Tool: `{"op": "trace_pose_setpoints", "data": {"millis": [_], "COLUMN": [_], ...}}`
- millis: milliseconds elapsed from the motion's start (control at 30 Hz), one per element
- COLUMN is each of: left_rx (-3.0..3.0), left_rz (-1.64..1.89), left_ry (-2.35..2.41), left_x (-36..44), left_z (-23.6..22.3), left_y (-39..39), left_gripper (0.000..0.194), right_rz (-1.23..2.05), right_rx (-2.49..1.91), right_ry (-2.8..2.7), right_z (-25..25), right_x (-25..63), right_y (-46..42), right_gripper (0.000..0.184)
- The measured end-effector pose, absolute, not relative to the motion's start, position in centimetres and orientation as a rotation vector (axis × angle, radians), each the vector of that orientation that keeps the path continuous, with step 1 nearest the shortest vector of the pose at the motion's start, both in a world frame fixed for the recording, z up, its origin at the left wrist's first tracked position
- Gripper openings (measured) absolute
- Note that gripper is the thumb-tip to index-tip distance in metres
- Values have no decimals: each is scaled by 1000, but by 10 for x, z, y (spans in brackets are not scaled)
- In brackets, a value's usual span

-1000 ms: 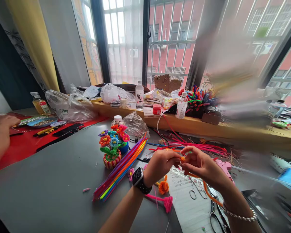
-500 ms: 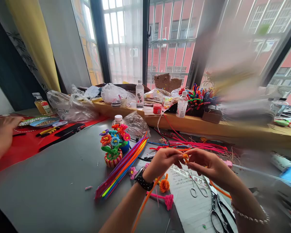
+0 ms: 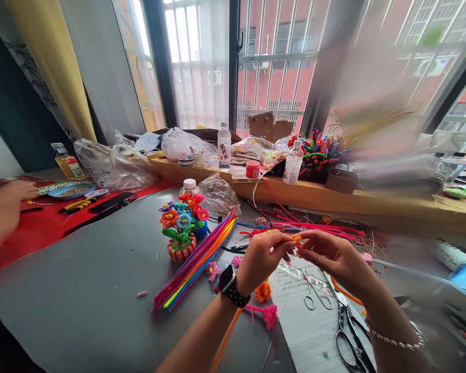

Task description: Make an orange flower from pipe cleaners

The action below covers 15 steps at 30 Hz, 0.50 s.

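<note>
Fingertips of my left hand (image 3: 264,258) and my right hand (image 3: 331,255) pinch a small orange pipe-cleaner loop (image 3: 297,242) between them, above the table. A long orange pipe-cleaner tail (image 3: 226,342) runs down past my left wrist; another orange length (image 3: 345,291) passes behind my right wrist. Below my left hand lie an orange pipe-cleaner flower (image 3: 263,291), partly hidden by the wrist, and a pink flower on a stem (image 3: 270,316). Under my right hand, small scissors (image 3: 309,301) and large scissors (image 3: 345,339) rest on a white sheet (image 3: 303,331).
A bundle of coloured pipe cleaners (image 3: 196,267) lies left of my hands, beside a striped pot (image 3: 181,249) of pipe-cleaner flowers. Pink pipe cleaners (image 3: 318,228) are spread behind. Bottles, including one water bottle (image 3: 224,147), line the ledge. Another person's hand (image 3: 11,194) is over the red cloth.
My left wrist has turned, showing more of the watch face and covering more of the orange flower. Both hands keep pinching the orange loop. The other person's hand has shifted slightly.
</note>
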State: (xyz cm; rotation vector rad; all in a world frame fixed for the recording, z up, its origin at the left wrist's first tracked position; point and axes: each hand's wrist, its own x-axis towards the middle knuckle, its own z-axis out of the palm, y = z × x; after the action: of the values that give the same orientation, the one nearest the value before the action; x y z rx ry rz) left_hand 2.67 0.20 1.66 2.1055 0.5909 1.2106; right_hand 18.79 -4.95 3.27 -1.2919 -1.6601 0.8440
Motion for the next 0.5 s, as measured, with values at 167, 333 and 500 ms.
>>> {"op": "trace_pose_setpoints", "data": {"millis": [167, 333, 500], "left_rx": [2306, 2364, 2331], "left_rz": [1348, 1331, 1265], "left_ry": [773, 880, 764], "left_x": [28, 29, 26], "left_z": [15, 14, 19], "left_y": [-2, -4, -3], "left_gripper": [19, 17, 23], "right_rz": [723, 495, 525], "right_rx": [-1357, -1464, -1456], "right_ry": [-1722, -1857, -1855], "right_z": [35, 38, 41], "right_x": [180, 171, 173], "right_y": [-51, -52, -55], "right_gripper": [32, 26, 31]}}
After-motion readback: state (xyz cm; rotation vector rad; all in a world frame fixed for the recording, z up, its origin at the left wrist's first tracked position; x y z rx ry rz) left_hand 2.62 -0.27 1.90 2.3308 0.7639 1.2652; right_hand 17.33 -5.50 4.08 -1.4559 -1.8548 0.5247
